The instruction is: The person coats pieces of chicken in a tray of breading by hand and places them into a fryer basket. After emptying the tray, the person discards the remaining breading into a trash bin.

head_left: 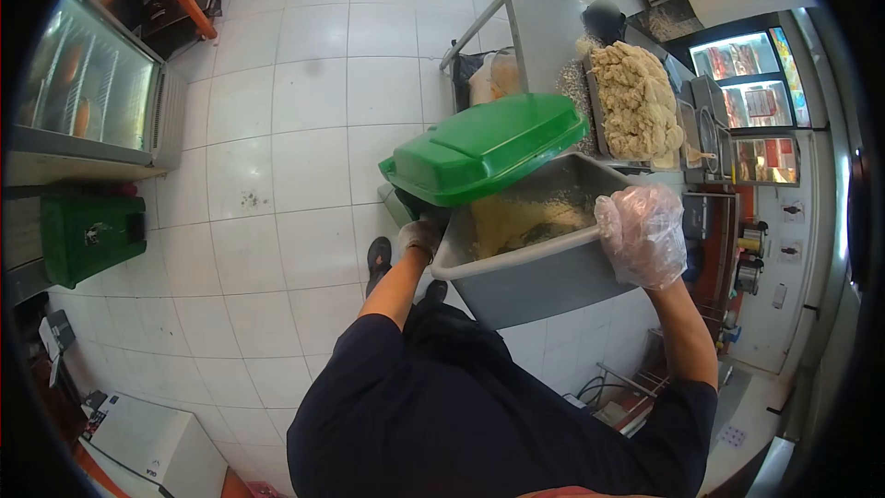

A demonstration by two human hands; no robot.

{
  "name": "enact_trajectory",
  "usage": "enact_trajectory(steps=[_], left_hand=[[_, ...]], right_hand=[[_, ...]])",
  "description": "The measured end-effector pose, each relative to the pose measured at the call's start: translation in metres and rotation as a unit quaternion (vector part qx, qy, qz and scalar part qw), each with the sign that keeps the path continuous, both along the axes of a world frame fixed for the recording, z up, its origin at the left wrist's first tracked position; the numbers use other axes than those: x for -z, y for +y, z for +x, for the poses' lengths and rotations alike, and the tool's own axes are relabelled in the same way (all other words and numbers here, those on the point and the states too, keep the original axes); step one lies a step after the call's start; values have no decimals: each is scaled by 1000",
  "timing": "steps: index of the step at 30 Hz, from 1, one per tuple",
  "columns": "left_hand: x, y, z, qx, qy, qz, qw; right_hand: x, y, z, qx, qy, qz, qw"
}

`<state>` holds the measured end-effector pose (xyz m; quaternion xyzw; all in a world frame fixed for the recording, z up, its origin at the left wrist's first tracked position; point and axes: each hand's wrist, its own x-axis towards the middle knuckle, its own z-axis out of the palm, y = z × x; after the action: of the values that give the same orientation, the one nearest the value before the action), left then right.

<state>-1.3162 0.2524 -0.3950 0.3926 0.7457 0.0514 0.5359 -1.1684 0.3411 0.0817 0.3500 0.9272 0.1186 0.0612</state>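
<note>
A grey tub (544, 281) with yellowish residue inside is tilted in front of my body. My right hand (645, 235), in a clear plastic glove, is closed over its right rim. At the tub's left end is my left hand (420, 236), also gloved, near the green lid (493, 148); its fingers are mostly hidden behind the tub and lid. The lid stands raised over the far left side of the tub, on a bin partly hidden below it. Beyond the tub, a large mass of pale, lumpy dough (636, 101) lies on a tray on the metal table.
The metal table (544, 23) stands ahead, with crumbs on its surface. Another green bin (92, 240) and a glass-door fridge (92, 74) are at the left. A shelf rack (714, 249) stands at the right. White floor tiles (309, 157) show between them.
</note>
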Motion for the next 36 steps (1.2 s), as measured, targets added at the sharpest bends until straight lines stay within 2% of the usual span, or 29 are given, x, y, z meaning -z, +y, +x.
enact_trajectory(steps=[3,6,7,9,12,13,15,16,18,19,20,23,26,29,30,33,36], left_hand=[[8,7,5,-52,-25,-23,998],[20,14,15,-167,-51,-97,980],[21,9,17,-176,-53,-90,979],[-29,6,1,-197,-57,-74,976],[-20,1,-10,-3,-44,2,999],[-1,-8,-5,19,-53,71,996],[79,-28,22,65,-69,212,973],[118,-26,35,48,-138,223,964],[164,-19,58,125,-85,265,952],[172,-20,66,172,-59,284,941],[118,-26,46,166,-71,252,951],[121,-40,55,111,-90,330,933],[46,-57,33,-30,-90,298,950],[41,-63,36,-26,-12,268,963],[47,-72,40,-93,-8,324,941],[52,-67,49,-219,-24,202,954],[59,-56,47,-268,-49,90,958]], right_hand=[[1,-6,-12,22,-50,-8,998],[10,-6,-19,36,-82,-32,995],[16,-4,-22,38,-95,-37,994],[27,-2,-22,18,-127,-28,991],[52,12,-13,-39,-166,-25,985],[62,18,-9,-56,-176,-29,982],[71,23,-9,-84,-158,-7,984],[73,25,-11,-96,-146,1,985],[69,17,-20,-95,-120,-4,988],[67,13,-25,-86,-110,-8,990],[61,11,-33,-64,-105,-6,992],[60,14,-34,-52,-86,-5,995],[61,11,-27,-59,-72,-21,995],[66,19,-28,-92,-103,-29,990],[68,17,-26,-102,-121,-31,987],[70,22,-22,-129,-129,-15,983],[67,15,-31,-228,-141,0,963]])
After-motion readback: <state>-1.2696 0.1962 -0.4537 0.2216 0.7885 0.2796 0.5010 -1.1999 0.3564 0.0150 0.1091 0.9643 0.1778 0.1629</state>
